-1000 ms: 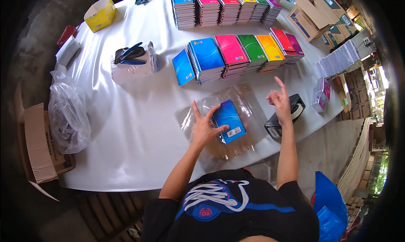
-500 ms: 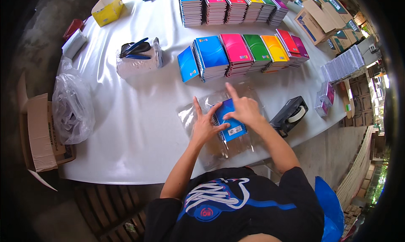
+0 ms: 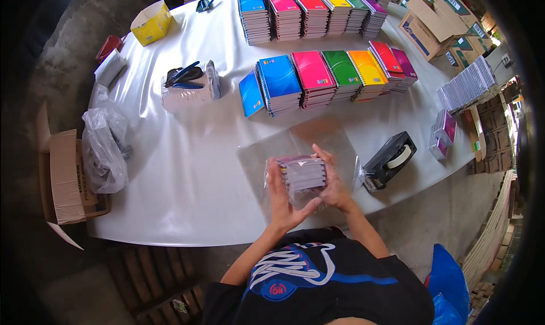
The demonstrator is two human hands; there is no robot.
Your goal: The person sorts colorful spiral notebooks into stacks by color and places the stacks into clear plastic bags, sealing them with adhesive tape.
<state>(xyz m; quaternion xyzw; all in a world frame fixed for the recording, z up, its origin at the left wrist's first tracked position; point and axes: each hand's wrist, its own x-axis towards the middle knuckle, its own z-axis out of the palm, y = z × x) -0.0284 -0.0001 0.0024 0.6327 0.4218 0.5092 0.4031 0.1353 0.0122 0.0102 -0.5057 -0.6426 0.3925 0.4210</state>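
Between my two hands is a small stack of spiral notebooks (image 3: 305, 175) in clear plastic, its page edges and spiral bindings facing up. My left hand (image 3: 280, 195) presses its left side, and my right hand (image 3: 336, 190) grips the right side with the fingers along it. Beneath lies a clear plastic sheet (image 3: 255, 157) on the white-covered table (image 3: 187, 183). Just right of my right hand stands a black tape dispenser (image 3: 388, 161) with a roll of tape. Past the sheet, a row of notebook piles includes blue (image 3: 279, 78), pink (image 3: 312, 70) and green (image 3: 341, 68) covers.
More notebook piles (image 3: 255, 21) stand at the far edge. Pliers (image 3: 184, 74) lie on a wrapped bundle (image 3: 193, 95) at the left. A yellow box (image 3: 151, 23), a crumpled plastic bag (image 3: 105, 149) and an open carton (image 3: 65, 172) line the left side. Wrapped notebooks (image 3: 443, 133) sit at the right.
The stack, flat with a blue cover up before, is now tipped on edge between my hands. My spread fingers have closed onto its sides.
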